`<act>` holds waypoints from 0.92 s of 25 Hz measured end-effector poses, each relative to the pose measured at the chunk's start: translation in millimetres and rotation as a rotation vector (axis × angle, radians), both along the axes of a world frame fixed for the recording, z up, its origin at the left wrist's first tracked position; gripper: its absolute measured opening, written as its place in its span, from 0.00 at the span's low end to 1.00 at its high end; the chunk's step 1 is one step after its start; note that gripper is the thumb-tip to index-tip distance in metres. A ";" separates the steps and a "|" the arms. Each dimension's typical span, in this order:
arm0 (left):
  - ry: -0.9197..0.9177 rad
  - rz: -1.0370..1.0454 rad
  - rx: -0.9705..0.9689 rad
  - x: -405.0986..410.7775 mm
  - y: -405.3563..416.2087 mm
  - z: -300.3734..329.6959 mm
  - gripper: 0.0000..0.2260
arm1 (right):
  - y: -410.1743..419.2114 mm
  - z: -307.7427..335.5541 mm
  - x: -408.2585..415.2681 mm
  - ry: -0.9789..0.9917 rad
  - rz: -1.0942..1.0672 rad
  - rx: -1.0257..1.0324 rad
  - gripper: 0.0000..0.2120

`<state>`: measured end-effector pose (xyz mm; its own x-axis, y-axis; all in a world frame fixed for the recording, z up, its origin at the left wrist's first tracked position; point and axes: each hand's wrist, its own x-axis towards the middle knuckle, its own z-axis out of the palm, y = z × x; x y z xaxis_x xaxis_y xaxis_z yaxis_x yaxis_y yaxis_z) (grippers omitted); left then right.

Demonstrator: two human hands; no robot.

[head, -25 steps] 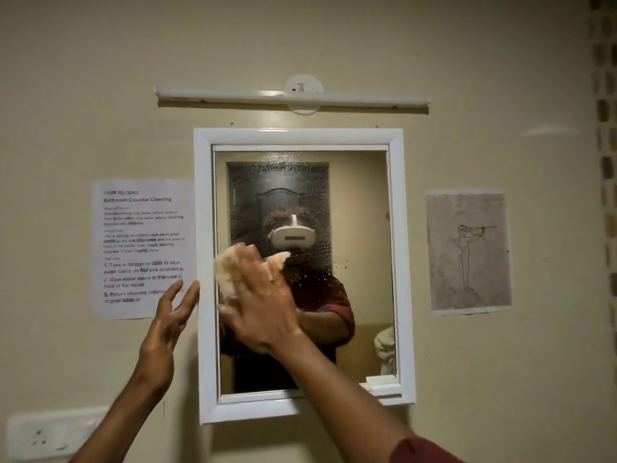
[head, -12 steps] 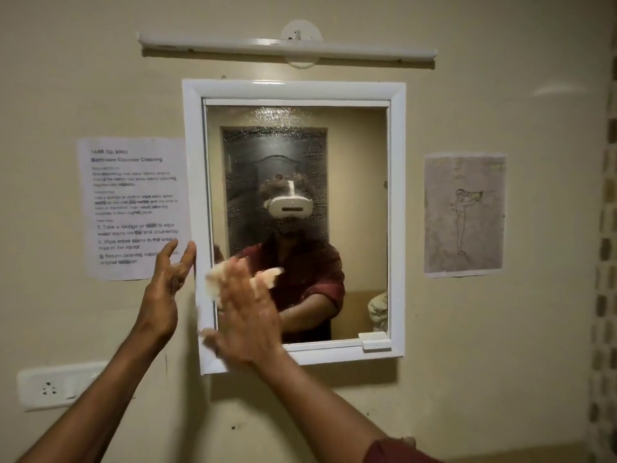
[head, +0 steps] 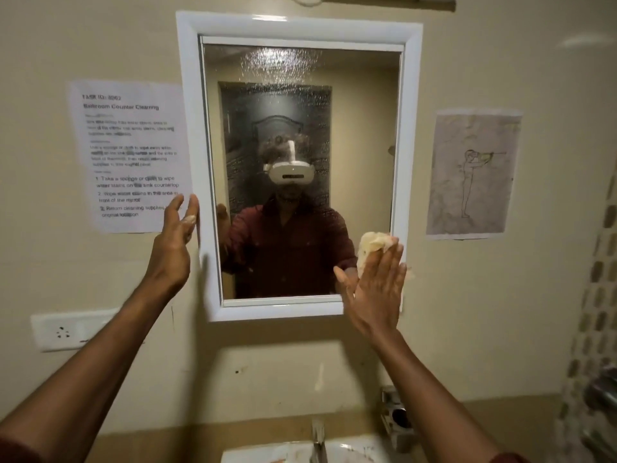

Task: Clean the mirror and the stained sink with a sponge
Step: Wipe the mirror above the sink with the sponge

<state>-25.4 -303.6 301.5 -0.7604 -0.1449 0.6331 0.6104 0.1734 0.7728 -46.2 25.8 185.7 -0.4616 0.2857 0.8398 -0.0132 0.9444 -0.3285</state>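
A white-framed mirror (head: 297, 26) hangs on the beige wall, its upper glass covered in water spots. My right hand (head: 375, 295) presses a pale yellow sponge (head: 370, 243) flat against the mirror's lower right corner, fingers spread over it. My left hand (head: 173, 243) rests with straight fingers against the frame's left edge, holding nothing. Below, the white sink (head: 350, 451) shows brownish stains around a metal tap (head: 319, 439).
A printed instruction sheet (head: 128, 155) is taped left of the mirror and a drawing (head: 472, 173) to its right. A white wall socket (head: 66, 330) sits at lower left. A metal holder (head: 395, 417) is fixed above the sink's right side. Patterned tiles run down the far right.
My right hand has swept the sponge from the mirror's left side across to its lower right corner. The view has tilted down, bringing the sink and tap into sight. My left hand stays at the frame.
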 end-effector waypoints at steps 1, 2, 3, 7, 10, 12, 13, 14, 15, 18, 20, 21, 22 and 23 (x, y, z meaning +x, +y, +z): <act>-0.004 -0.003 -0.004 -0.6 -1.1 -1.0 0.31 | -16.2 1.8 -1.1 -0.010 0.006 -0.070 0.50; -0.008 -0.016 -0.008 -0.5 -2.0 -1.4 0.31 | -36.9 4.0 -1.9 -0.028 0.033 -0.116 0.50; -0.014 -0.033 -0.009 -0.2 -3.5 -1.6 0.31 | -59.9 4.9 -0.6 -0.041 0.077 -0.116 0.49; -0.024 -0.115 -0.034 1.7 -9.0 -6.2 0.30 | -164.1 -21.0 6.1 -0.032 0.412 0.219 0.44; -0.041 -0.129 -0.077 -0.2 -13.5 -9.3 0.32 | -213.6 -28.9 6.3 -0.073 0.461 0.493 0.40; -0.072 -0.123 -0.151 -0.4 -18.9 -14.2 0.34 | -205.8 -32.2 -0.4 -0.067 0.429 0.574 0.34; -0.092 -0.118 -0.181 -0.5 -22.6 -18.0 0.35 | -192.3 -35.1 -4.2 -0.056 0.453 0.623 0.32; -0.104 -0.122 -0.206 0.6 -24.5 -22.9 0.35 | -175.6 -39.0 -6.5 -0.050 0.495 0.655 0.31; -0.106 -0.124 -0.223 2.6 -23.9 -29.3 0.34 | -158.2 -43.5 -5.6 -0.053 0.530 0.647 0.31; -0.070 -0.084 -0.217 13.5 -7.3 -56.1 0.29 | -111.7 -57.1 9.9 -0.082 0.575 0.497 0.33; -0.086 0.048 -0.248 25.5 11.6 -83.0 0.29 | -91.7 -75.8 27.3 -0.110 0.568 0.327 0.36; -0.103 0.135 -0.277 32.1 21.5 -102.9 0.30 | -83.1 -93.3 39.1 -0.136 0.562 0.178 0.36; -0.115 0.200 -0.299 38.5 30.0 -126.1 0.30 | -76.4 -112.5 54.0 -0.170 0.564 -0.016 0.35; -0.133 0.239 -0.308 44.1 38.4 -151.7 0.31 | -68.0 -141.7 68.5 -0.211 0.542 -0.249 0.32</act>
